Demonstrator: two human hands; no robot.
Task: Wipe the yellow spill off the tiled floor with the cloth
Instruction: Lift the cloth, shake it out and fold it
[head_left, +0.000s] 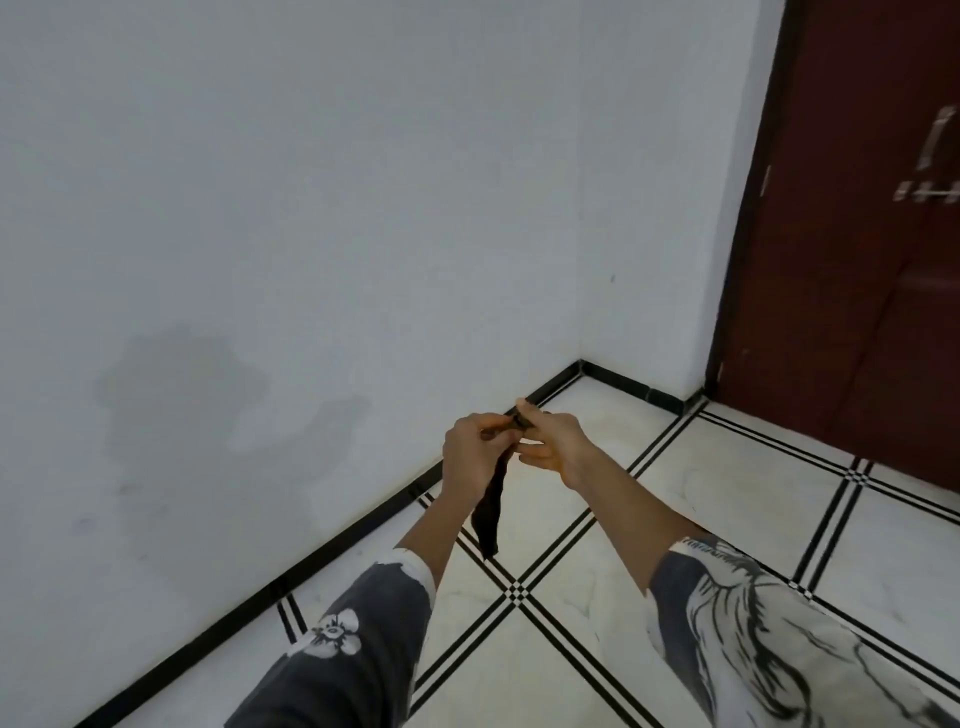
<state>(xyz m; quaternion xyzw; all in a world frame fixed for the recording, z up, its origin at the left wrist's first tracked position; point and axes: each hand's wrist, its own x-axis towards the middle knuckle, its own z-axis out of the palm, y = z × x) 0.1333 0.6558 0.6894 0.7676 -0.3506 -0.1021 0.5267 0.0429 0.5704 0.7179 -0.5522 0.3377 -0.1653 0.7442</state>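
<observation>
above glossy striped tiles (727, 493), both hands (511, 441) pinch a limp dark cloth (491, 512).

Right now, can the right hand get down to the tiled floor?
Probably yes: the right hand and left hand pinch the cloth in mid-air, with nothing between them and the tiled floor.

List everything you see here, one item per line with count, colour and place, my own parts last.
wall: two faces, white, meeting at the far corner
stain: one, grey, low on the left wall face
skirting: black, along the wall foot
tiled floor: white, black striped lines
door: one, dark red, far right
handle: one, silvery, blurred, on the door
cloth: one, dark, hanging from both hands
sleeves: two, grey-white patterned, bottom
left hand: grips the cloth
right hand: pinches its top end
</observation>
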